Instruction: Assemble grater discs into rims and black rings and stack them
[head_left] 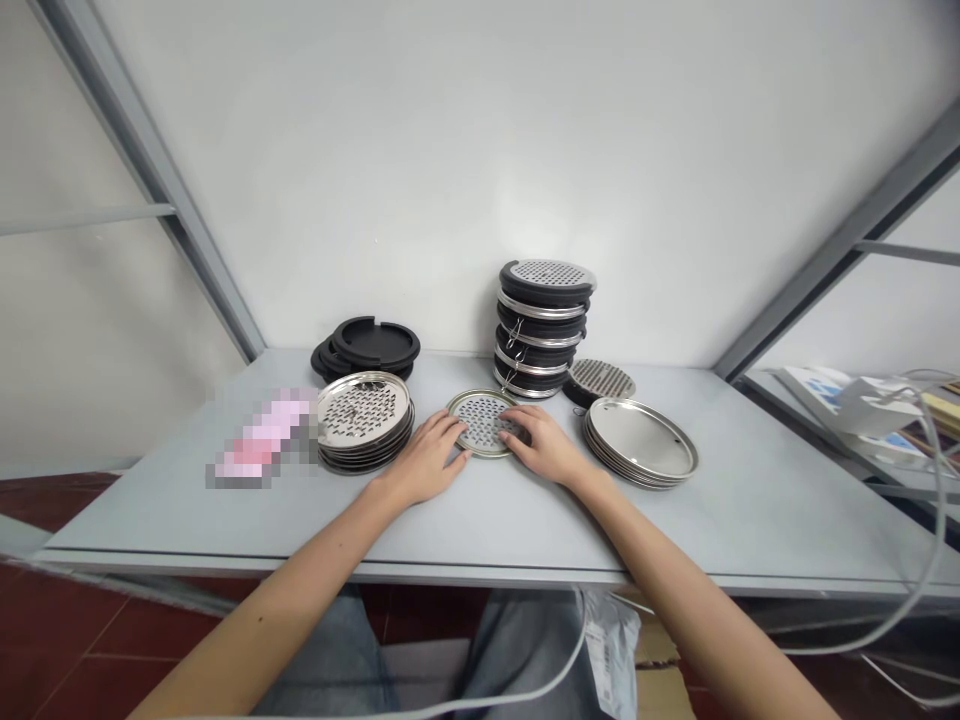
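A round metal grater plate [480, 420], seated in a shallow metal rim, lies flat on the table between my hands. My left hand [432, 456] rests at its left edge, fingers stretched out and touching the rim, thumb apart. On the right side, my right hand [546, 447] lies with its fingertips and thumb spread on the perforated face. Close to the left hand is a stack of grater plates [364, 415]. To the right of my right hand stands a stack of plain round metal lids [641, 440].
Behind stands a tall stack of black-and-silver round pieces with wire clasps [544, 325]. Beside it lies a black-rimmed grater [602, 380]. Black rings [375, 343] sit at the back left, near a blurred pink object [266, 435]. A white cable [937, 520] hangs at the right.
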